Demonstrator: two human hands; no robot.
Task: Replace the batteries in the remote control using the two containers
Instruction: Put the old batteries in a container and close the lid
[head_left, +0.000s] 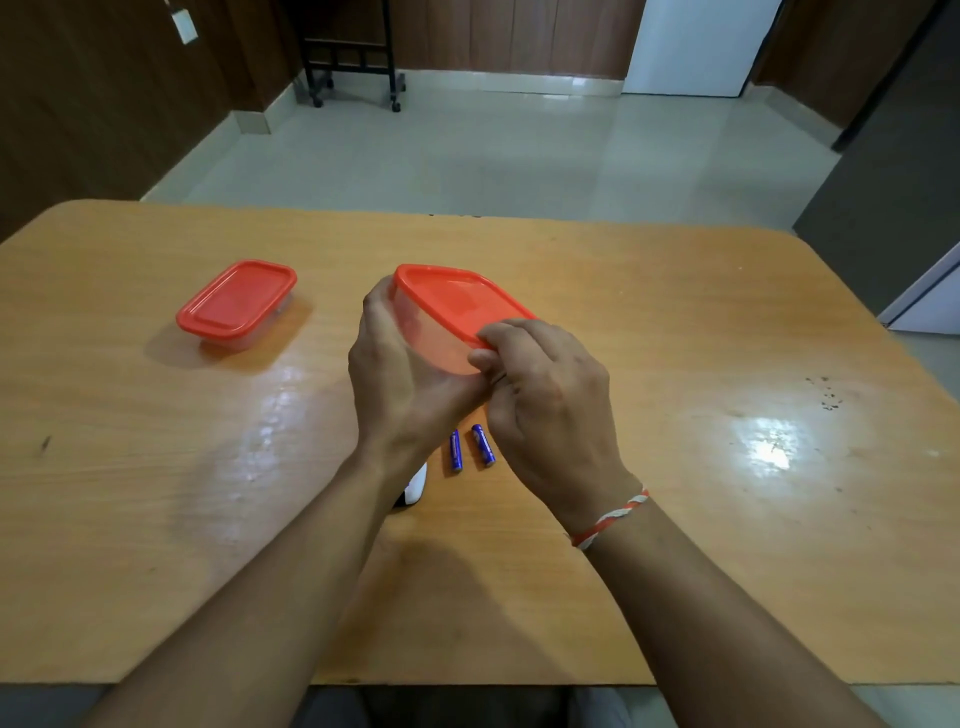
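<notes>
My left hand (400, 374) grips the clear body of a container (431, 338) held tilted above the table. Its red lid (457, 301) is on, and my right hand (540, 395) pinches the lid's near corner between thumb and fingers. Two blue batteries (470, 447) lie side by side on the table just below my hands. A white and black remote control (415, 486) lies next to them, mostly hidden under my left wrist. A second clear container with a red lid (236, 304) sits closed at the table's left.
The wooden table (701, 389) ends at a near edge below my forearms. Beyond its far edge lie a tiled floor, a black wheeled stand (353, 57) and a white door (691, 47).
</notes>
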